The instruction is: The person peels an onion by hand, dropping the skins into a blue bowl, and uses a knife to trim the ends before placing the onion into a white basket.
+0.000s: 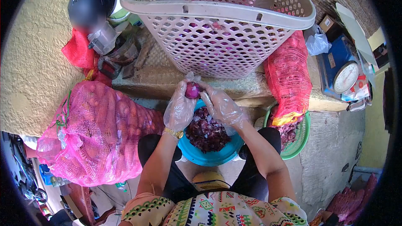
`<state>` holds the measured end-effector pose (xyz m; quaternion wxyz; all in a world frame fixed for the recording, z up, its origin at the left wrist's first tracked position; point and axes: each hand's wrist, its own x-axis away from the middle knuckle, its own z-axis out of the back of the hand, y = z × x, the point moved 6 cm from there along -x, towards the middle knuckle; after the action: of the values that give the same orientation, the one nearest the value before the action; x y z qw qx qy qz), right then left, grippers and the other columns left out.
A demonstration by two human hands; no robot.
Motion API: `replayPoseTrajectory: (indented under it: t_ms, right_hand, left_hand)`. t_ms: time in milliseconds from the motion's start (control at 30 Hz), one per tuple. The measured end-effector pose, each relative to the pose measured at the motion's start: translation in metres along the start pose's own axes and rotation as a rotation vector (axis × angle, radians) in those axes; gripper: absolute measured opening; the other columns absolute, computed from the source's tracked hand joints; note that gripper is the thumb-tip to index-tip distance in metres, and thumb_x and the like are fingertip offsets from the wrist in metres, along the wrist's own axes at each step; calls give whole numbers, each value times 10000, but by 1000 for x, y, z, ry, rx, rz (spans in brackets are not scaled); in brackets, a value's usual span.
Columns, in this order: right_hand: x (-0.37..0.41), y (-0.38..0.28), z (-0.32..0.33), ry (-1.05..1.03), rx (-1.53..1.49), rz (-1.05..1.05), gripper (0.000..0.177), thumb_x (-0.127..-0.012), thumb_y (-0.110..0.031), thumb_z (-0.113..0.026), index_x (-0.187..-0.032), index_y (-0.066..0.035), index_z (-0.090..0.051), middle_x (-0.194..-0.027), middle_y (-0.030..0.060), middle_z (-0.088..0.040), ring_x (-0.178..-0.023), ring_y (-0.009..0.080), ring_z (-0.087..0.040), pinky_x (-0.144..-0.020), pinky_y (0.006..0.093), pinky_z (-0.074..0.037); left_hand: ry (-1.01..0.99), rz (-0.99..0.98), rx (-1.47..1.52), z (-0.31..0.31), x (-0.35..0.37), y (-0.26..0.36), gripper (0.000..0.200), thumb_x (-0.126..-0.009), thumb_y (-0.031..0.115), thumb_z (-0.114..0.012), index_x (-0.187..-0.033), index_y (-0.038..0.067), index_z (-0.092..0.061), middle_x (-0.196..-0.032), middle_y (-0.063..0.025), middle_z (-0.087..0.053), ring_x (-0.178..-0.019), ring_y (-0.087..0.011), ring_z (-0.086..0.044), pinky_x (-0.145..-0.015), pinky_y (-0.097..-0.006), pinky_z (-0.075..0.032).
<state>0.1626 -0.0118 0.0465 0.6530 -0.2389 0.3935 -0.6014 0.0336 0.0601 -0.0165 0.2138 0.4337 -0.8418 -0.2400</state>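
A shiny purple red onion (pixel 193 90) is held up between both hands, above a blue basin (pixel 209 159). My left hand (pixel 179 108), in a clear plastic glove, has its fingers closed round the onion's left side. From the right, my right hand (pixel 222 105), gloved the same way, is closed with its fingertips against the onion. Dark red onion skins (pixel 207 132) fill the basin below the hands. Behind them stands a large pale plastic basket (pixel 209 58), with purple onions showing through its holes.
A full pink mesh sack (pixel 104 129) of onions lies at left. At right, a red mesh sack (pixel 289 71) hangs down into a green basket (pixel 307 136) holding onions. A blue weighing scale (pixel 337 62) stands on the ledge at far right.
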Motion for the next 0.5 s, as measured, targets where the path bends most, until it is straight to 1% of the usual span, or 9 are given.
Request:
replayPoseTrajectory:
  t_ms: [133, 200, 233, 300, 333, 367, 400, 433, 500]
  right_hand:
    - [-1, -4, 6, 22, -24, 26, 407, -1119, -219, -535, -1465, -5, -542, -1113, 355, -682, -1079, 514, -658, -952, 552, -500]
    - [-1, -6, 12, 27, -25, -44, 376, -1114, -216, -543, -1411, 14, -565, -1071, 344, -683, -1045, 520, -661, -927, 554, -505]
    - [0, -4, 11, 27, -26, -44, 376, -1114, -216, -543, -1411, 14, -565, -1071, 344, -683, -1045, 520, -661, -927, 554, -505]
    - [1, 9, 8, 13, 49, -183, 340, -1100, -227, -575, -1342, 10, -607, -1075, 326, -694, -1025, 513, -670, -900, 545, -517]
    - [0, 9, 9, 12, 48, -182, 340, -1100, -227, -575, -1342, 10, -607, -1075, 326, -694, -1025, 513, -670, -900, 545, -517]
    - [-1, 3, 11, 26, 49, -106, 329, -1088, -249, -603, -1295, 5, -635, -1063, 309, -705, -1010, 505, -679, -886, 542, -526]
    - [-2, -4, 14, 40, 50, -31, 323, -1076, -270, -631, -1249, 1, -662, -1051, 291, -716, -995, 498, -688, -871, 538, -535]
    - [-3, -7, 18, 40, 50, -32, 323, -1076, -270, -631, -1249, 1, -662, -1051, 291, -716, -995, 498, -688, -871, 538, -535]
    - [-4, -15, 24, -67, 62, -59, 367, -1039, -344, -696, -1185, -8, -697, -1031, 261, -733, -987, 475, -703, -859, 533, -545]
  left_hand:
    - [-8, 22, 36, -7, 2, 2, 558, -1165, 363, -475, -1593, 8, -422, -1561, -179, -521, -1450, -296, -491, -1252, -471, -374]
    - [-1, 34, 70, -6, 2, 3, 568, -1167, 371, -466, -1602, 9, -409, -1571, -186, -512, -1455, -306, -490, -1250, -475, -380]
    - [2, 35, 90, -4, 2, 3, 581, -1168, 387, -453, -1608, 12, -402, -1579, -193, -505, -1459, -315, -489, -1248, -480, -386]
    - [4, 34, 109, -5, 1, 4, 594, -1169, 404, -439, -1614, 14, -395, -1587, -200, -499, -1463, -323, -488, -1246, -484, -392]
    - [-15, 19, 68, -9, 2, 6, 594, -1161, 436, -447, -1574, 10, -439, -1567, -206, -518, -1448, -331, -506, -1231, -489, -406]
    - [-34, 5, 28, -12, 3, 7, 600, -1154, 468, -455, -1533, 5, -483, -1546, -212, -536, -1432, -338, -523, -1217, -495, -420]
    - [-34, 5, 28, -12, 3, 8, 600, -1154, 468, -455, -1533, 5, -483, -1546, -212, -536, -1432, -338, -523, -1217, -495, -420]
    - [-19, 19, 34, -12, 4, 7, 585, -1154, 468, -454, -1516, 10, -496, -1526, -211, -552, -1417, -335, -537, -1210, -491, -427]
    - [-5, 32, 40, -13, 6, 6, 571, -1155, 467, -453, -1499, 15, -510, -1507, -211, -568, -1402, -331, -551, -1204, -488, -434]
